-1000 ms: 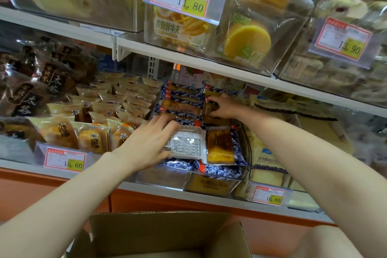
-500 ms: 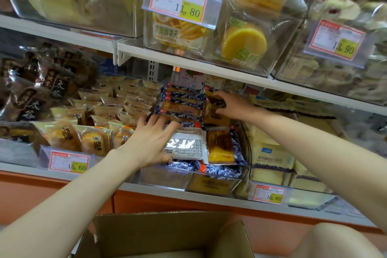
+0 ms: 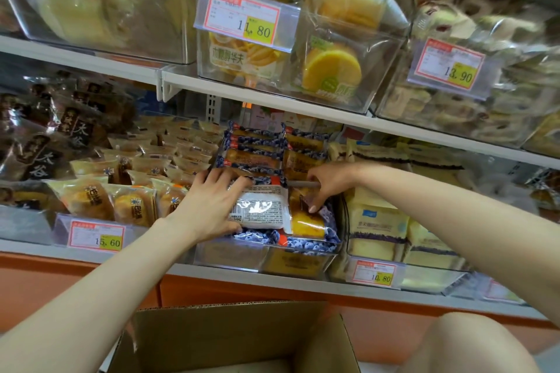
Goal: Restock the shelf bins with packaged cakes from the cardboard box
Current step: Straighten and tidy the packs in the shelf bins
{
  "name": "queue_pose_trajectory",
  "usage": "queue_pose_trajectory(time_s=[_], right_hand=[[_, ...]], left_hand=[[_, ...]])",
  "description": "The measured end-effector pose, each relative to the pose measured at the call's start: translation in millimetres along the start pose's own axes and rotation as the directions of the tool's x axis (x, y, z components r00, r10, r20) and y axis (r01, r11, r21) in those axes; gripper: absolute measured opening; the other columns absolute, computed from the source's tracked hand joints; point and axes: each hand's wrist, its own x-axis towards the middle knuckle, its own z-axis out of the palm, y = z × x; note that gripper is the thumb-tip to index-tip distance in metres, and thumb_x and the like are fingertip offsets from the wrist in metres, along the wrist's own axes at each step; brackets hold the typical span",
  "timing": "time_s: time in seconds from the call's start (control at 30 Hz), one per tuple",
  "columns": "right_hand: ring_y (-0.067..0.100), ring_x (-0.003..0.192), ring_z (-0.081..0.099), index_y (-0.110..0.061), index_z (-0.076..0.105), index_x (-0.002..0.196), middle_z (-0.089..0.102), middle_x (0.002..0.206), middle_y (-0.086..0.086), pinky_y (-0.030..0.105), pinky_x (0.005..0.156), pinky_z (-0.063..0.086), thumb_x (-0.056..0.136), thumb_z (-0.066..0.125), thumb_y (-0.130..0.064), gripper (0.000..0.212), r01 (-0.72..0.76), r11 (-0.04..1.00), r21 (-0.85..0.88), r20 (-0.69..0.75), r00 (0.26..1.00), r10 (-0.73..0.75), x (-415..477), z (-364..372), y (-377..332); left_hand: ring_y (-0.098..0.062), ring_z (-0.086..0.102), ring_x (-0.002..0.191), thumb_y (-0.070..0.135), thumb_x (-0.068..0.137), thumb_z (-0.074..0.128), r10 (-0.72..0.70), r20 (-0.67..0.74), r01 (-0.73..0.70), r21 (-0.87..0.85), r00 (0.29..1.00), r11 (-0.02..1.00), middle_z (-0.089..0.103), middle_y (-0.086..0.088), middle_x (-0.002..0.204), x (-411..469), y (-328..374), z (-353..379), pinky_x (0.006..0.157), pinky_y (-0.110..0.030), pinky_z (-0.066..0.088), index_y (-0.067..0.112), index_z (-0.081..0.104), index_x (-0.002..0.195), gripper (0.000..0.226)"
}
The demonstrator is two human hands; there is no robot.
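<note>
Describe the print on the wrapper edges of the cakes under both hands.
Dark blue blueberry-like print on the cake wrappers, clearest in the head view.

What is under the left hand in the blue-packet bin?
The left hand rests flat on a white-backed packet, which lies on blue-patterned cake packets. The packet's left end and the bin's lower layers are covered.

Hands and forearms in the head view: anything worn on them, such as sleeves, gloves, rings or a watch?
Both are bare: no gloves on the left hand or right hand, no ring on the fingers that show. The left forearm and right forearm carry no sleeve, watch or bracelet as far as the frame shows. Nails look short and unpainted.
</note>
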Motion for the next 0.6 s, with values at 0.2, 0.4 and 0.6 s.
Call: queue_pose_trajectory(time_s=[0.2,0.4,0.6], right_hand=[[0.015,0.103,0.046,-0.019,0.055,0.121,0.051,0.129,0.003,0.026,0.078,0.04,0.075,0.078,-0.019,0.051,0.025,0.859,0.512,-0.213,0.972,0.099,-6,-15,-5],[0.019,0.108,0.049,-0.028,0.039,0.137,0.041,0.141,0.005,0.025,0.077,0.046,0.075,0.076,-0.004,0.076,0.128,0.664,0.737,-0.338,0.92,0.197,-26,27,-20],[0.016,0.111,0.051,-0.031,0.046,0.123,0.05,0.134,0.001,0.023,0.078,0.045,0.077,0.074,-0.006,0.06,0.197,0.653,0.731,-0.395,0.903,0.17,-46,61,-21]], left_hand=[[-0.033,0.063,0.081,0.054,0.034,0.086,0.004,-0.005,-0.004,0.0,1.0,1.0,0.064,-0.013,0.093,-2,-1,0,0.068,-0.045,0.053,0.018,0.046,0.109,0.093],[-0.033,0.064,0.079,0.056,0.033,0.087,0.019,-0.017,-0.019,0.012,1.0,1.0,0.065,-0.013,0.09,-3,-2,1,0.066,-0.044,0.054,0.017,0.045,0.108,0.094],[-0.035,0.063,0.084,0.053,0.038,0.086,0.01,0.005,-0.01,-0.001,1.0,1.0,0.064,-0.015,0.093,-3,-2,1,0.07,-0.046,0.053,0.019,0.041,0.11,0.092]])
